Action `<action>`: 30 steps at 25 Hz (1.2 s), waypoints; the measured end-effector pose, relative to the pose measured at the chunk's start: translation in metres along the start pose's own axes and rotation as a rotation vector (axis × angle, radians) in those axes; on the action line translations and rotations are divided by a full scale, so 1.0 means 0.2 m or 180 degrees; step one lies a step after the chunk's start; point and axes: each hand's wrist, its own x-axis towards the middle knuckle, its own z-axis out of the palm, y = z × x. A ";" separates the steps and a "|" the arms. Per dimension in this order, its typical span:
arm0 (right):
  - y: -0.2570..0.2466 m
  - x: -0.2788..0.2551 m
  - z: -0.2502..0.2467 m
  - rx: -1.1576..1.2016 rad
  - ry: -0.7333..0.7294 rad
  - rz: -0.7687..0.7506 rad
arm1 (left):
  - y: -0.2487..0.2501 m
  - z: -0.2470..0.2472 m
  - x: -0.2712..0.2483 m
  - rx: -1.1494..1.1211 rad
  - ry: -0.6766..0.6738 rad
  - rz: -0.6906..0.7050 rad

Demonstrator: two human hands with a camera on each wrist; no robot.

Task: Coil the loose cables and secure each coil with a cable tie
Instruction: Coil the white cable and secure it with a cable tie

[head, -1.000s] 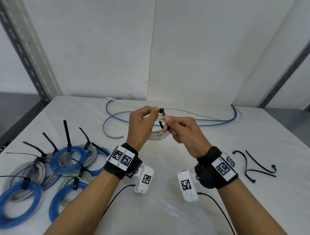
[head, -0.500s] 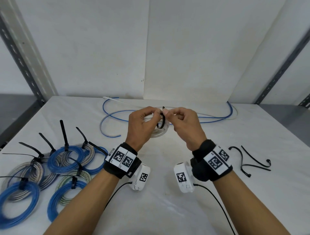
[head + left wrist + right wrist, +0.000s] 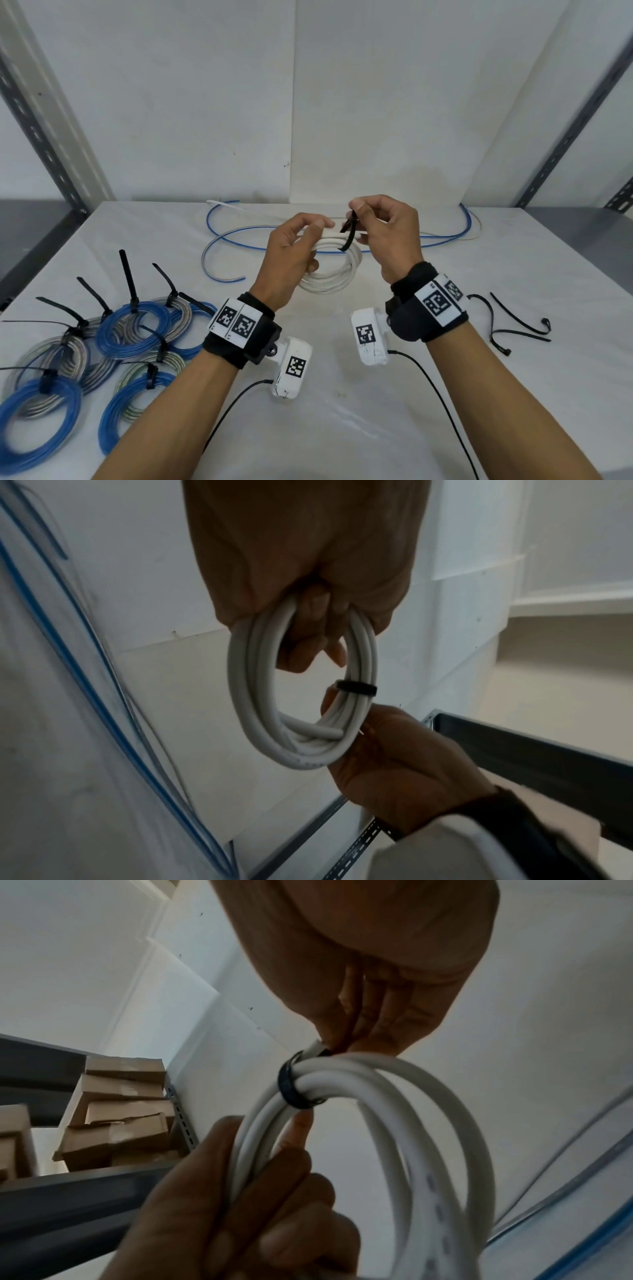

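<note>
Hands: 2; the left hand (image 3: pixel 291 255) has its fingers curled round the white coil (image 3: pixel 334 272), the right hand (image 3: pixel 388 233) pinches the black cable tie (image 3: pixel 348 236) between thumb and fingertips.
White coil: 1, held up above the table (image 3: pixel 342 428) between both hands; smooth round cable in several loops.
Cable tie: 1 in use, a flat black strap looped round the coil's strands (image 3: pixel 356 687), its tail held upward in the right hand's pinch.
Spare ties: 2 or 3 black ones (image 3: pixel 513 322) lying on the table to the right; the exact count is unclear.
Finished coils: about 7, blue and grey (image 3: pixel 113 342), overlapping at the left, each with a black tie sticking up.
Loose cables: blue (image 3: pixel 342 251) and pale ones trailing along the table's far edge; number unclear.
Surface: white, faintly veined tabletop.
Room: plain white wall panels, grey perforated metal posts (image 3: pixel 51 137) at both sides, brown cardboard boxes (image 3: pixel 116 1112) stacked on a shelf.
</note>
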 end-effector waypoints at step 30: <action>-0.08 -0.01 0.02 0.0403 -0.0144 -0.0002 | 0.05 0.01 -0.03 0.0703 -0.0310 0.0027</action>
